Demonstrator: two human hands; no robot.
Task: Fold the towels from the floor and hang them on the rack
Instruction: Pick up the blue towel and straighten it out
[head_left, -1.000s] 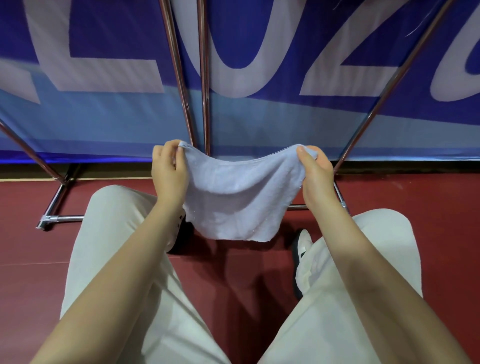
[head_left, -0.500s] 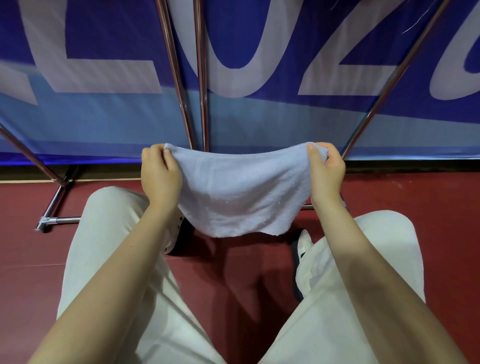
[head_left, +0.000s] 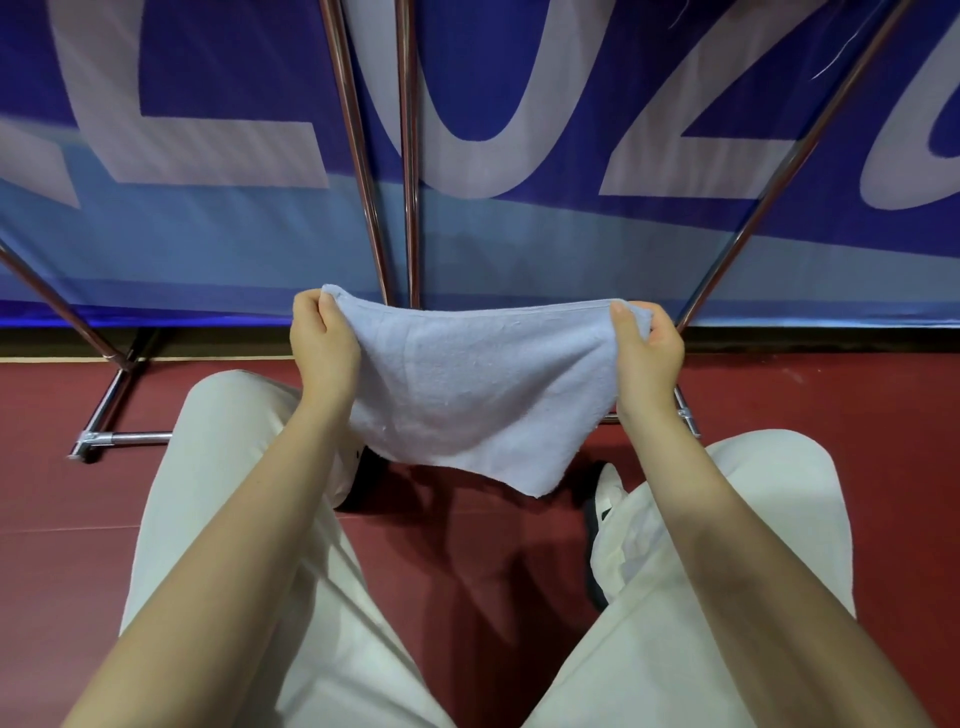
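2 steel rack poles (head_left: 384, 208) rising just beyond the towel (head_left: 467, 395), slanted poles flanking, banner (head_left: 519, 244) seemingly close behind

Dark red floor (head_left: 857, 415) below a blue banner (head_left: 208, 78) with large white letters

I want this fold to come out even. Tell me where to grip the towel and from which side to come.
Grip the towel at its two top corners, each hand coming from its own outer side, as the left hand and right hand do now. The hemmed top edge stretches between them and the rest hangs free, so the corners probably control it best.
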